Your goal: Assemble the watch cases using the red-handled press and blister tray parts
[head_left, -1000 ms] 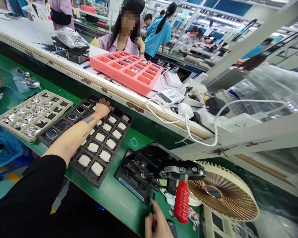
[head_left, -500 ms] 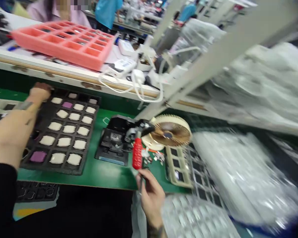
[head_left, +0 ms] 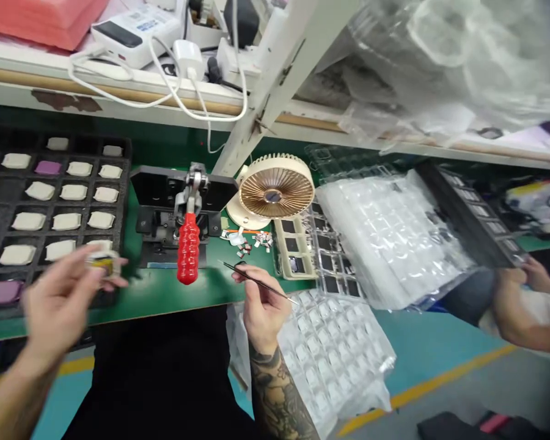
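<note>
Seemingly, in the head view, the step in hand is handling one small pale piece [head_left: 104, 263]: the left hand [head_left: 66, 290] pinches it over the near right corner of the black tray [head_left: 124, 183], though blur hides its details. Any next move calls for a steady pinch. Both hands reach forward, the right one [head_left: 263, 302] gripping a thin dark tool [head_left: 255, 280] aslant above the desk [head_left: 165, 296].

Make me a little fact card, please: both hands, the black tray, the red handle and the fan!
Left hand: holds a small piece, blurry
Right hand: holds a thin dark tool
Black tray: holds whitish pieces and some purple ones
Red handle: on a clamp, right of the tray
Fan: cream rim, right of the clamp
</note>
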Demonstrator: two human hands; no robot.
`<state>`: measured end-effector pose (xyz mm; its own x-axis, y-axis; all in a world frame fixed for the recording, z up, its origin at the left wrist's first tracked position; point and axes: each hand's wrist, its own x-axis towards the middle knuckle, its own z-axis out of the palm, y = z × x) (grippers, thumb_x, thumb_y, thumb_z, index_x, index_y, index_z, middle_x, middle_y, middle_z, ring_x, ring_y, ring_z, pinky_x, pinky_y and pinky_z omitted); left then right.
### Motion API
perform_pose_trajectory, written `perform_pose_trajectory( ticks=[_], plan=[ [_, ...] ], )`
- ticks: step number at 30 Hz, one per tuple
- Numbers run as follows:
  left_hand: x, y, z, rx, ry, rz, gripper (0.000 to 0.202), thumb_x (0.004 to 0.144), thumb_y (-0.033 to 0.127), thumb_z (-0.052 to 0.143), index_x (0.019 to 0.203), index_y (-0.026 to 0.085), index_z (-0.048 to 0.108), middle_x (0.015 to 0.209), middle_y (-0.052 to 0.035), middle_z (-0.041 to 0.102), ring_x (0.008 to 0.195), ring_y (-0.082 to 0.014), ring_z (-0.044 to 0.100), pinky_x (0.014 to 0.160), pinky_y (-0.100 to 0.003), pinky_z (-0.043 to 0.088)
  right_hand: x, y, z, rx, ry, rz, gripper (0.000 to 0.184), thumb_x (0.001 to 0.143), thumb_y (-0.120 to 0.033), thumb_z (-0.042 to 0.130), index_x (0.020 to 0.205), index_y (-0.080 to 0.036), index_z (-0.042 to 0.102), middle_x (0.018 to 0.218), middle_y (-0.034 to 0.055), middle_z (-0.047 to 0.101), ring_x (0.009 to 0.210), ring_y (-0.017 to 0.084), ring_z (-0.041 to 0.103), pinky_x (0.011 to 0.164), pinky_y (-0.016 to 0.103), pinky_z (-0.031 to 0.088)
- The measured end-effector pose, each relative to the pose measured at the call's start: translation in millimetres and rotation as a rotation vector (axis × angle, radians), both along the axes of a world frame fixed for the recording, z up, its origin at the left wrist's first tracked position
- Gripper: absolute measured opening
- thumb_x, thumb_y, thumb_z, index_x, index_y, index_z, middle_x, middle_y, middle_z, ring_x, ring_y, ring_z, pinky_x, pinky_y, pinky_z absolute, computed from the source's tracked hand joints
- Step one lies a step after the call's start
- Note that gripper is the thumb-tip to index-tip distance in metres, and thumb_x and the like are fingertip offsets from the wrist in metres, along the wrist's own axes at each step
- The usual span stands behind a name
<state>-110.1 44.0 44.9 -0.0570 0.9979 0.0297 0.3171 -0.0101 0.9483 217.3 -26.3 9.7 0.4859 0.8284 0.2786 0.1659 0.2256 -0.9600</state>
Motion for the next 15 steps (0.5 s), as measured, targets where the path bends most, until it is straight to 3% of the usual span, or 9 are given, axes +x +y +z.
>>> perform_pose_trajectory(
  ticks=[2, 5, 9, 15],
  plan=[
    [55.2, -24.6, -7.5, -0.183, -0.273, -0.187, 0.041, 0.100, 0.035, 0.077, 0.141, 0.026, 0.073, 0.110, -0.0087, 0.085, 0.079, -0.0248, 0.082, 0.067, -0.036, 0.068, -11.2, 3.9, 3.2, 0.057, 0.029, 0.060, 0.014, 0.103, -0.017, 0.065, 0.113, -0.018, 0.074, 0.109, 0.0085, 0.079, 0.092, 0.015, 0.080, 0.080, 0.030, 0.072],
    [102.3, -32.8, -19.6, -0.271, -0.474, -0.259, 0.043, 0.104, 0.034, 0.076, 0.142, 0.014, 0.068, 0.108, -0.0142, 0.083, 0.077, -0.0194, 0.081, 0.066, -0.026, 0.063, -30.3, 6.8, 1.9, 0.114, 0.056, 0.178, 0.027, 0.101, -0.009, 0.062, 0.122, -0.022, 0.073, 0.113, 0.0078, 0.079, 0.097, 0.016, 0.080, 0.081, 0.031, 0.072],
    [116.3, -35.3, -22.4, -0.304, -0.524, -0.331, 0.045, 0.107, 0.034, 0.074, 0.145, 0.012, 0.065, 0.106, -0.0121, 0.081, 0.081, -0.0186, 0.081, 0.069, -0.024, 0.063, -43.8, 5.6, -6.0, 0.170, 0.036, 0.245, 0.040, 0.096, -0.001, 0.064, 0.126, -0.024, 0.075, 0.115, 0.0080, 0.080, 0.106, 0.020, 0.080, 0.087, 0.039, 0.073],
    [119.6, -42.6, -22.1, -0.273, -0.521, -0.333, 0.043, 0.108, 0.030, 0.073, 0.147, 0.015, 0.064, 0.108, -0.0089, 0.080, 0.083, -0.0167, 0.081, 0.071, -0.023, 0.063, -42.5, 1.7, -12.0, 0.155, 0.031, 0.226, 0.042, 0.096, -0.001, 0.065, 0.128, -0.025, 0.075, 0.116, 0.0077, 0.080, 0.108, 0.021, 0.080, 0.092, 0.043, 0.074]
  ],
)
